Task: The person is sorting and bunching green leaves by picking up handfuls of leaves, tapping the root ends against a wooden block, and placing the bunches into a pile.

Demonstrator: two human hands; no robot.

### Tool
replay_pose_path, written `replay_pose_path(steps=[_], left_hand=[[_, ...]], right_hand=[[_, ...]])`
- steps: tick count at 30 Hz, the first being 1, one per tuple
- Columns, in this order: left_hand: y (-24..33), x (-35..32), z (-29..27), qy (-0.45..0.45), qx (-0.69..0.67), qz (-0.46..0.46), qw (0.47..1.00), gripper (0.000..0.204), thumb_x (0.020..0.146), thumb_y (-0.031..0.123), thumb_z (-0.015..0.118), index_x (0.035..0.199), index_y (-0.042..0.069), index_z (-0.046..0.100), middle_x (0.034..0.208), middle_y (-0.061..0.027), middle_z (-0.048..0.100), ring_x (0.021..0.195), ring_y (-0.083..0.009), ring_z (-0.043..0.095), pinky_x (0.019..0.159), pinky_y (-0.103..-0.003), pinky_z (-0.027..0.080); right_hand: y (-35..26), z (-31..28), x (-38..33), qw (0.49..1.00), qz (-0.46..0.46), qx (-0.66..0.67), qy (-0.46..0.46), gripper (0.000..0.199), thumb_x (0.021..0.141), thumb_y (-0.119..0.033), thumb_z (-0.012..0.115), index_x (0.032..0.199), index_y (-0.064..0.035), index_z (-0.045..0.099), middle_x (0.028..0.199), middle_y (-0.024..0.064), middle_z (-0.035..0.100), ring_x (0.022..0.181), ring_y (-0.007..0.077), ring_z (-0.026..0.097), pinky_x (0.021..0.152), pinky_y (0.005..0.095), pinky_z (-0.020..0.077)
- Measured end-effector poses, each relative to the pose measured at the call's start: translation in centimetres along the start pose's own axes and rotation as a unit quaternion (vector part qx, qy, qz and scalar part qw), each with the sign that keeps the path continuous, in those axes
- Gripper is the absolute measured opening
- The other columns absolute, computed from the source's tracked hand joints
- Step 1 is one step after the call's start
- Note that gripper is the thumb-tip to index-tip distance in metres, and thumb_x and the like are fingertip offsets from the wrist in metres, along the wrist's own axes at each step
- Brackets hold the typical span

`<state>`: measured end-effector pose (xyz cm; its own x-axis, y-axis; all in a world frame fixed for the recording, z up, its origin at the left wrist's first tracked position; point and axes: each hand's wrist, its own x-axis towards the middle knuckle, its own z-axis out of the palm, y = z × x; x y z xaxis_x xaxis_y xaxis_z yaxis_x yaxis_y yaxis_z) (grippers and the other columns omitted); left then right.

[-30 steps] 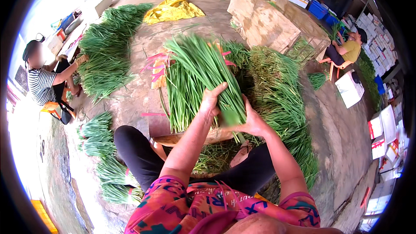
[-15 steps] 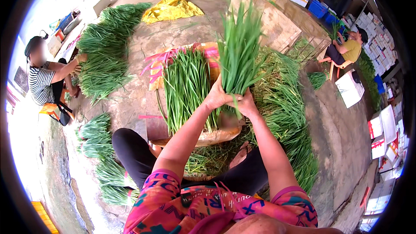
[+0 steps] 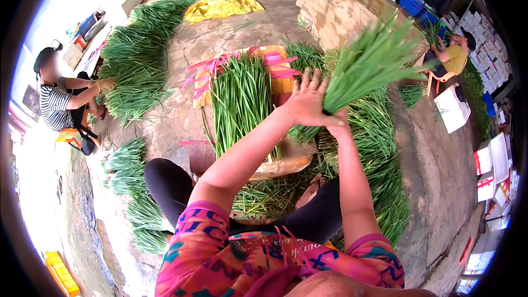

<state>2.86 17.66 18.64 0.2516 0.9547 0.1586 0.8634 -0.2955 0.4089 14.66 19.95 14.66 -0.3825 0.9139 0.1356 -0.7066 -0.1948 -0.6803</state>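
Observation:
A loose bunch of long green leaves that look like garlic chives [image 3: 371,69] tilts up and to the right, its tips blurred by motion. My right hand [image 3: 336,125] is closed around the lower end, its fingers mostly hidden behind the bunch and my other hand. Against the left side of that end lies my left hand [image 3: 308,99], open with its fingers spread. To the left, a big pile of chives [image 3: 239,107] rests on a low stand [image 3: 283,168] in front of me. Pink ribbon strips [image 3: 280,59] lie at its far edge.
A long heap of chives [image 3: 379,148] runs along my right, with tied bundles [image 3: 129,168] at my left. A yellow sack [image 3: 223,5] and wooden boards [image 3: 333,8] lie beyond. One person [image 3: 60,96] sits far left by another heap [image 3: 135,60]; another [image 3: 454,60] sits far right.
The bunch has swung from upright to a rightward slant and moved right. My left hand has gone from gripping its base to lying open with fingers spread.

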Motion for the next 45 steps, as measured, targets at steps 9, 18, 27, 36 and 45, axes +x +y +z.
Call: replay_pose_path(steps=[9,18,27,36,45], left_hand=[[5.3,1.5,-3.4,-0.103,-0.110,0.099,0.984,0.113,0.062,0.069,0.053,0.125,-0.018,0.019,0.128,-0.0351,0.026,0.124,-0.0405,0.024,0.101,-0.042,0.024],[-1.2,-9.7,1.5,-0.056,-0.424,0.015,0.904,0.062,0.074,0.027,0.067,0.120,-0.006,0.042,0.100,-0.0195,0.059,0.078,-0.0177,0.061,0.071,-0.030,0.049],[1.0,-14.2,6.4,0.226,-0.338,-0.031,0.913,0.010,0.077,0.003,0.061,0.086,-0.002,0.062,0.068,-0.0027,0.059,0.055,-0.0055,0.052,0.049,-0.019,0.042],[-1.0,-18.6,5.7,-0.009,-0.674,-0.157,0.722,0.009,0.081,0.003,0.055,0.080,0.002,0.064,0.057,-0.0003,0.055,0.042,-0.0022,0.042,0.037,-0.017,0.030],[-0.7,-18.4,9.3,-0.040,-0.677,-0.151,0.719,0.082,0.079,0.014,0.060,0.136,0.006,0.001,0.128,-0.0234,0.035,0.100,-0.0278,0.054,0.067,-0.031,0.053]], right_hand=[[-6.3,-3.1,-1.2,0.986,-0.047,-0.073,-0.143,0.062,0.068,-0.016,0.066,0.122,-0.0029,0.039,0.086,0.0053,0.052,0.082,0.0166,0.052,0.072,0.0257,0.0458],[-7.5,-3.8,-3.4,0.995,-0.071,-0.022,-0.067,0.065,0.071,-0.027,0.060,0.125,-0.0017,0.035,0.072,0.0005,0.044,0.064,0.0123,0.044,0.069,0.0326,0.0387],[-6.9,-4.5,-3.4,0.997,-0.054,-0.002,-0.055,0.064,0.072,-0.027,0.059,0.126,-0.0028,0.034,0.073,0.0011,0.045,0.066,0.0129,0.045,0.069,0.0322,0.0405],[-9.7,-8.1,-4.1,0.989,-0.106,0.091,-0.051,0.062,0.072,-0.020,0.058,0.126,-0.0028,0.034,0.072,0.0014,0.047,0.065,0.0132,0.047,0.071,0.0320,0.0444],[-8.1,-6.9,-3.4,0.983,-0.068,0.165,-0.041,0.060,0.075,-0.020,0.056,0.127,-0.0009,0.033,0.072,0.0015,0.047,0.066,0.0136,0.046,0.074,0.0328,0.0441]])
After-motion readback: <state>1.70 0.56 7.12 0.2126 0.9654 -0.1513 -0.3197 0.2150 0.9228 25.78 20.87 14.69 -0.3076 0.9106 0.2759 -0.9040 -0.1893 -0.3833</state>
